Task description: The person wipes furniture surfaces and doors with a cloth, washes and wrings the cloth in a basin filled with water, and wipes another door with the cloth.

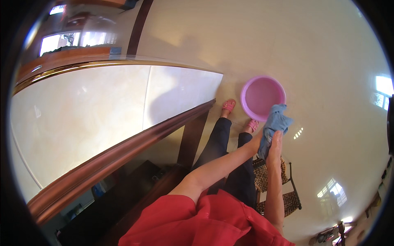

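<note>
A bunched blue cloth (278, 119) is held between my two hands, in front of my body. My left hand (259, 142) grips it from the left side, and its fingers are mostly hidden by the folds. On the right side, my right hand (275, 150) presses against the cloth with the thumb side up. The upper end of the cloth overlaps the lower right rim of a pink plastic basin (243, 97) in view. That basin stands on the floor by my feet and appears to hold some liquid.
To the left is a marble-topped table or counter (107, 101) with a brown wooden edge (129, 144). A glass panel with gold trim (92, 63) runs along its far side. A woven chair (267, 176) stands beside my legs. Glossy tile floor (323, 92) reflects window light.
</note>
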`<state>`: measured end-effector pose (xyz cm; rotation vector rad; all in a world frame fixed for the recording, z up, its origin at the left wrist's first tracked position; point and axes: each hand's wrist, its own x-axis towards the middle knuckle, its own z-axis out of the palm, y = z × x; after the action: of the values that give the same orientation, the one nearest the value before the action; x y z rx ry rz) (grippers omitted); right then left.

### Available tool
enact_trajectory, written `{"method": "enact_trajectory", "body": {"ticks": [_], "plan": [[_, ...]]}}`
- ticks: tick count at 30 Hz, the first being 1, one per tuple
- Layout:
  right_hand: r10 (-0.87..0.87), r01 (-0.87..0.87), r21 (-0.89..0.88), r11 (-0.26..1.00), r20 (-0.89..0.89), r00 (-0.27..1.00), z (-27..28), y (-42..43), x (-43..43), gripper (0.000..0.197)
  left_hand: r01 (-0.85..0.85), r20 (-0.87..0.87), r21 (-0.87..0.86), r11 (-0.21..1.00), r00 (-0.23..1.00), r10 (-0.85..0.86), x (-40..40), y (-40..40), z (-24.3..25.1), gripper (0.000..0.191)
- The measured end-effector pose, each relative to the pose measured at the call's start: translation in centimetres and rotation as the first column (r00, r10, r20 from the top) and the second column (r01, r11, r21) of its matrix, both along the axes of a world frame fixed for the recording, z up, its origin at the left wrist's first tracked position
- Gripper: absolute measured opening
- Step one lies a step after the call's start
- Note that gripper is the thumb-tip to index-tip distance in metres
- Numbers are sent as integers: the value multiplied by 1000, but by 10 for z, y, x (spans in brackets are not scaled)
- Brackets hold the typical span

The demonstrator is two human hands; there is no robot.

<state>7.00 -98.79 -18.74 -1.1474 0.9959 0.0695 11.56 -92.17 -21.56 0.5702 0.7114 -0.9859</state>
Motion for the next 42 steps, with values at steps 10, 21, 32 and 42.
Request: {"method": "enact_trajectory", "body": {"ticks": [10, 21, 32, 42], "plan": [[261, -235, -343, 910, 32, 965, 44, -3, 24, 46, 53, 45, -423, 905, 998, -37, 24, 31, -33, 31], [264, -256, -346, 903, -24, 964, 8, 0, 20, 24, -1, -2, -117, 993, 1000, 0, 4, 27, -7, 19], [35, -49, 133, 990, 104, 994, -39, -7, 20, 51, 31, 308, 252, 967, 945, -111, -43, -11, -121, 31], [-203, 36, 416, 909, 366, 908, -92, -48, -29, 35, 185, 609, 720, 669, 293, -737, -6, -6, -11, 21]]}}
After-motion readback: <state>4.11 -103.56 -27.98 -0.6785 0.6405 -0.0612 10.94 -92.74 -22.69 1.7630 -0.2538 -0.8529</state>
